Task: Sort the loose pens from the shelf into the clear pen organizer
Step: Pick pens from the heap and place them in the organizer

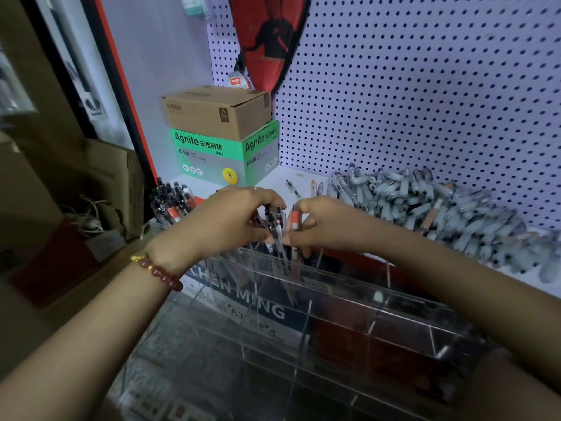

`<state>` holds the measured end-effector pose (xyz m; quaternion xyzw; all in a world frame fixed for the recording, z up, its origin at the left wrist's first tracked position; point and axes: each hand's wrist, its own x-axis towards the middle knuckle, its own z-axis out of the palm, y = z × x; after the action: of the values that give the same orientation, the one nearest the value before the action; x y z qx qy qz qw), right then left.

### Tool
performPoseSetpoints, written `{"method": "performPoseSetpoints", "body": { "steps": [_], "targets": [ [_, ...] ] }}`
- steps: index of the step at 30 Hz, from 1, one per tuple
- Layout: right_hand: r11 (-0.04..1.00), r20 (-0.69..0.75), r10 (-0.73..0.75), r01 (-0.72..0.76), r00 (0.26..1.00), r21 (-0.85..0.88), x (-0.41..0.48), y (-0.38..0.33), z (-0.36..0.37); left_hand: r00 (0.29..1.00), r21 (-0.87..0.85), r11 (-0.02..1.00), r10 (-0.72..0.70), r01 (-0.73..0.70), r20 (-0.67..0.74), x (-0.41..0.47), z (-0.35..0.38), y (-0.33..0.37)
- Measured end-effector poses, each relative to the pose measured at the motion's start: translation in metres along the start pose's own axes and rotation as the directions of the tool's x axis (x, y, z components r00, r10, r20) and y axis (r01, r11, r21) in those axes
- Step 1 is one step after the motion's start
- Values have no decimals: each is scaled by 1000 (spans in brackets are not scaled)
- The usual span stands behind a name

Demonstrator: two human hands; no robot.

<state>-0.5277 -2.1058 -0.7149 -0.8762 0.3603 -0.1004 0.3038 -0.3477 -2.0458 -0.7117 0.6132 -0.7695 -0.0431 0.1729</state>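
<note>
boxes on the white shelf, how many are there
2: a green box at the back left corner of the shelf, by the pegboard, and a brown cardboard box stacked on top of it. More may be hidden out of frame.

I'm reading "Agnite" on the green box [209, 153] at eleven o'clock. "CHEN MING" is showing on the blue pack [258, 302] at six o'clock.

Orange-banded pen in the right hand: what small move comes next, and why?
Probably lower it and let go. The right hand pinches the orange-banded pen upright, and its lower end seems to be already inside the clear organizer. The left hand holds a few dark pens steady beside it, so the slot looks ready. Many loose pens wait to the right.
</note>
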Motion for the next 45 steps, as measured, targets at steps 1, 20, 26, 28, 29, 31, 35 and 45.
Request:
{"method": "performPoseSetpoints", "body": {
  "steps": [1,20,26,28,29,31,35,45],
  "targets": [
    [1000,5,11,-11,1000,-5,0,0,1,1000,0,1000,0,0,-2,0,0,0],
    [985,31,-25,30,999,-171,-2,-12,11,999,-88,995,37,-37,-6,-4,-4,1],
    [964,1,-30,29,1000,-264,-3,-10,10,999,-73,997,36,-37,-14,-2,-5,0],
    [964,4,-29,29,1000,-264,-2,-8,11,999,-72,997,38,-39,-9,-2,-4,1],
    [966,10,-30,32,999,-255,-3,-8,11,999,-75,996,40,-41,-10,-1,-4,1],
    [987,31,-6,11,999,-160,-2,-7,9,999,-84,995,42,-44,-26,-1,-5,1],
    [993,71,94,-98,993,60,-2,-6,-19,996,-183,982,36,-51,-84,2,-7,-3],
    [988,-128,113,-126,985,-93,82,63,-37,955,-525,842,-44,-123,-294,24,-10,-17]
  ]
}}
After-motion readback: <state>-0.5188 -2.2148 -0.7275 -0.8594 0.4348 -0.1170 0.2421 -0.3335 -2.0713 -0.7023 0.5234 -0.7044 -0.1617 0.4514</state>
